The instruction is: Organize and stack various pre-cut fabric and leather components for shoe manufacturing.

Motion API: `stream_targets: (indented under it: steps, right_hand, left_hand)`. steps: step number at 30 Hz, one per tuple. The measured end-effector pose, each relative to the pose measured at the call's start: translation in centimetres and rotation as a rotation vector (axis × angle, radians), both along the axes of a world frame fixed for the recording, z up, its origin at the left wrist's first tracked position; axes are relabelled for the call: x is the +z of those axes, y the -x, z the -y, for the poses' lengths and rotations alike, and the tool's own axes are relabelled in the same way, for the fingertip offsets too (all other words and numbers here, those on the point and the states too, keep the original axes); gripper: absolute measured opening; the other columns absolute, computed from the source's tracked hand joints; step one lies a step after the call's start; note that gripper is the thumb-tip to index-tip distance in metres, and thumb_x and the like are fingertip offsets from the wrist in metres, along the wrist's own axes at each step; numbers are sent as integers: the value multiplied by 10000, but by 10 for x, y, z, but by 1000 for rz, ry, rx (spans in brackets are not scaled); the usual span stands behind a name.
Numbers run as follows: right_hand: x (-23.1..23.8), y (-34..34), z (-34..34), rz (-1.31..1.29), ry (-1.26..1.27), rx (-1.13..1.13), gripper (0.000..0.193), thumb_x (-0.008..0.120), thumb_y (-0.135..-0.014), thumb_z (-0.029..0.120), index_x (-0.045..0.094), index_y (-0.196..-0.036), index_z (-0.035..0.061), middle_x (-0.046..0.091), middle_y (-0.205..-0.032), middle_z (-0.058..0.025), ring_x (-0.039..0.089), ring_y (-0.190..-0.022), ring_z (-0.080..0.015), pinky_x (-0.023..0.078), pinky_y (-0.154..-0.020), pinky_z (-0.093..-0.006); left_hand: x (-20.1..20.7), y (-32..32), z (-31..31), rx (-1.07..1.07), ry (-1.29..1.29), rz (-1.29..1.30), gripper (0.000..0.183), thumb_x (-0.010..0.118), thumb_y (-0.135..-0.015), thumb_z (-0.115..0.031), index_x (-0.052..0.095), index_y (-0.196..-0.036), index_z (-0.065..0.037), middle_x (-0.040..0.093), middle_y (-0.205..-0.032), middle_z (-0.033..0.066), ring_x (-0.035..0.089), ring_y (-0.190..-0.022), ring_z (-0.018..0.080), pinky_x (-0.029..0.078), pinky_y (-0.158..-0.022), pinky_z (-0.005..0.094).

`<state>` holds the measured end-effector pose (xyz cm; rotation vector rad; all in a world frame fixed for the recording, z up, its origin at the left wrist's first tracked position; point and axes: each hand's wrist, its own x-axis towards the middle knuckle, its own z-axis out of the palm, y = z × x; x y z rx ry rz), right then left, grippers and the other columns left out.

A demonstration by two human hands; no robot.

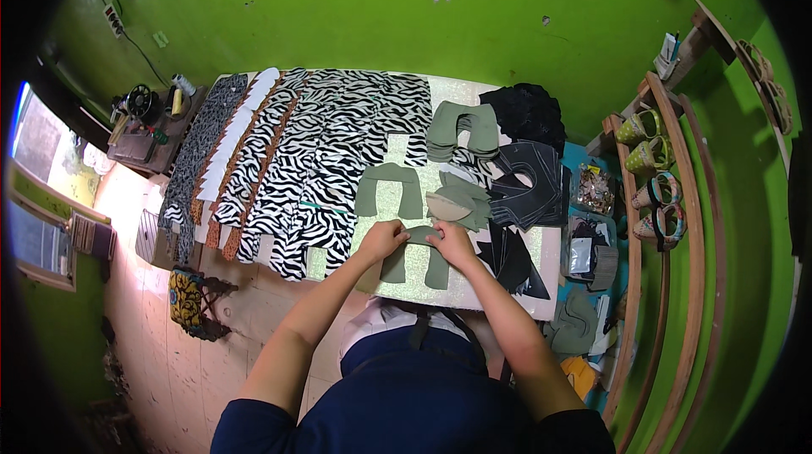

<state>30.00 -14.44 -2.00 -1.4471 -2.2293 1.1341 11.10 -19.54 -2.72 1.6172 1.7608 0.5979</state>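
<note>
One green U is at the near side of the worktop, its legs pointing near. My left grip is closed, thumb and fingers pinching its left shoulder; my right grip is closed likewise on its right. Just to the far left lies another green U, and a green stack sits far right. Zebra cloth spreads left; black pieces lie right.
</note>
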Motion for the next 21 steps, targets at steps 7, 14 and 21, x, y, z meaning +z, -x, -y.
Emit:
stream_targets:
  steps: [7, 14, 21]
  right_hand:
    - [-10, 9, 15, 71, 28, -60, 273, 645, -751, 250, 566, -896, 32, 620, -863, -168, 600, -790, -334, 462, -676, -405]
    - [-9, 12, 22, 136, -62, -101, 299, 675, -726, 238, 543, -899, 34, 608, -759, -172, 590, -735, -349, 458, -644, -410]
    - [-13, 7, 26, 67, -172, -103, 336, 671, -720, 151, 505, -987, 35, 516, -968, -183, 527, -912, -354, 434, -769, -394]
  left_hand:
    - [-3, -5, 13, 123, 69, -73, 241, 639, -735, -258, 596, -775, -24, 607, -694, 146, 592, -669, 305, 461, -626, 381]
    - [-1, -13, 18, 135, 61, -201, 222, 631, -744, -240, 580, -810, -35, 610, -767, 150, 590, -746, 310, 463, -662, 397]
    - [-9, -14, 21, 70, -133, -223, 167, 572, -791, -188, 561, -840, -29, 590, -808, 152, 561, -803, 310, 456, -705, 397]
